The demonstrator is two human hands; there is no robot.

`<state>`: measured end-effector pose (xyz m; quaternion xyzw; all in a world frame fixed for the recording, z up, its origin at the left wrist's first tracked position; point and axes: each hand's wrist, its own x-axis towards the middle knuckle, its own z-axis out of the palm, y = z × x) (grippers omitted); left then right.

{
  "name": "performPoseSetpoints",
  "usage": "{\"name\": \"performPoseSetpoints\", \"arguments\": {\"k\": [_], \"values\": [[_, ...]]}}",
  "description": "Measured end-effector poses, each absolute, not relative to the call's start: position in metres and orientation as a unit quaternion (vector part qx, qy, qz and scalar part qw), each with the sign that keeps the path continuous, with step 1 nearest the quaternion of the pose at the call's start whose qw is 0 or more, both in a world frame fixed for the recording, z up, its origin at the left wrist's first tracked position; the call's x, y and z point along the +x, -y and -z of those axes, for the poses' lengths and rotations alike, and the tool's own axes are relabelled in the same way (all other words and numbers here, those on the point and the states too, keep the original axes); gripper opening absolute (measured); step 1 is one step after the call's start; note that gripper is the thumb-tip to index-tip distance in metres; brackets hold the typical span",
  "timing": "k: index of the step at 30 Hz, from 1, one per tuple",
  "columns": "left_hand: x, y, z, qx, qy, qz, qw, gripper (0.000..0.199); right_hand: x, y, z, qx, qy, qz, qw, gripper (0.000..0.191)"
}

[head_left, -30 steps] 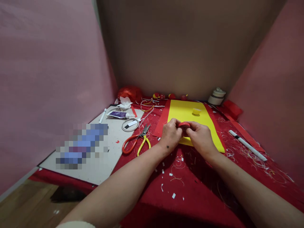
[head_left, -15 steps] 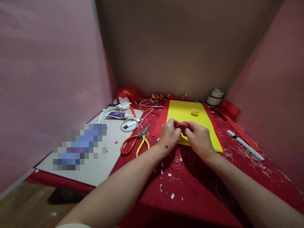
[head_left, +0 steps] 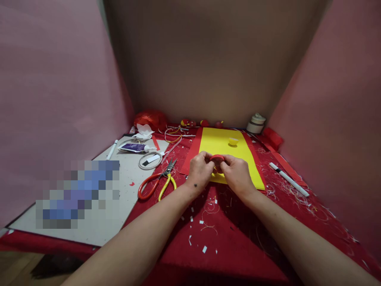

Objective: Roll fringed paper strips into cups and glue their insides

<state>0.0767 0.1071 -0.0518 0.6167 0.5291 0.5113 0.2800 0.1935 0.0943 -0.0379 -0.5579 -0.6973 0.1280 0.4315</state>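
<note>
A small round red piece with a ridged edge [head_left: 217, 158] is pinched between my two hands, above the near part of the yellow sheets [head_left: 217, 139]. My left hand [head_left: 200, 171] grips its left side and my right hand [head_left: 237, 173] its right side. Fingers hide part of the piece. Red sheets [head_left: 190, 158] show along the left of the yellow ones. On the yellow surface beyond my hands sits a small yellow cup-like piece [head_left: 233, 141]. Left of my left hand lie scissors [head_left: 168, 173] with one red and one yellow handle, blades apart.
A grey board [head_left: 111, 202] at left bears a purple-labelled tube [head_left: 133, 147], a ring [head_left: 150, 160] and a blurred blue item. A white tube [head_left: 288, 179] lies at right; a lidded pot [head_left: 256, 123] stands behind. Paper scraps and threads litter the red cloth [head_left: 190, 254].
The view has shifted, so the table and objects appear further left. Both hands keep hold of the red piece above the yellow sheets, with little change in grip.
</note>
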Motion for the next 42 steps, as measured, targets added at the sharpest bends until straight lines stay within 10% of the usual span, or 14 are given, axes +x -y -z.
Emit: {"name": "performPoseSetpoints", "arguments": {"k": [12, 42], "values": [[0.0767, -0.104, 0.0526, 0.688, -0.553, -0.446, 0.148, 0.014, 0.1922, -0.0943, 0.0402, -0.564, 0.722, -0.045, 0.398, 0.031], [0.0785, -0.1018, 0.0493, 0.663, -0.539, -0.47, 0.221, 0.018, 0.1912, -0.096, 0.04, -0.555, 0.688, -0.151, 0.441, 0.03]]}}
